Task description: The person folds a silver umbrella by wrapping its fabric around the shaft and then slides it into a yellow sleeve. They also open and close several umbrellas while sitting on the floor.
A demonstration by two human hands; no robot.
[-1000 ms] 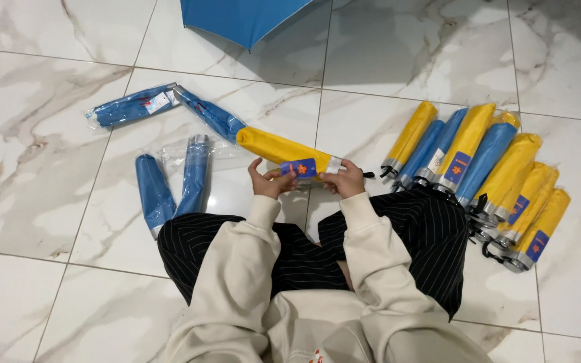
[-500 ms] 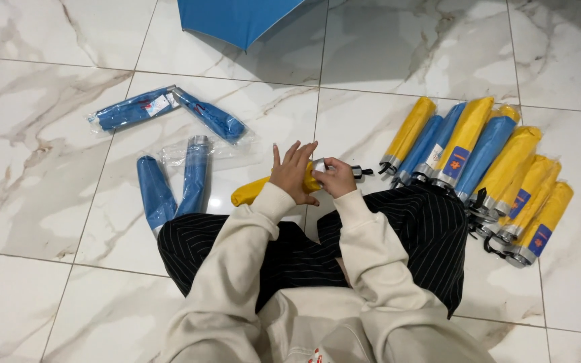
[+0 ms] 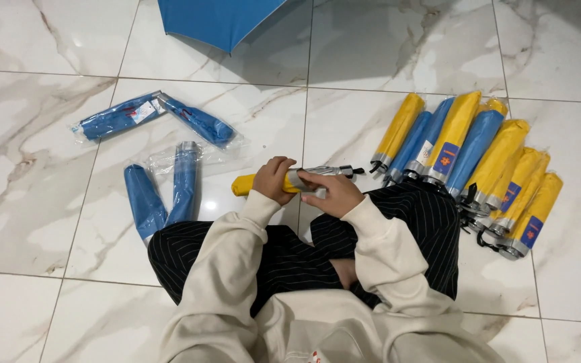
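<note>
From the head camera I see a white marble tile floor [image 3: 28,222] with bare room far left and near right of my crossed legs. My left hand [image 3: 274,180] is wrapped around a folded yellow umbrella [image 3: 243,185] lying level just above my knees; my right hand [image 3: 331,191] is closed over its silver handle end [image 3: 327,172]. To the right a row of sleeved yellow and blue umbrellas [image 3: 465,151] lies side by side, touching my leg. To the left lie four folded blue umbrellas [image 3: 146,202], some in clear plastic sleeves. An open blue umbrella [image 3: 220,20] sits at the far edge.
</note>
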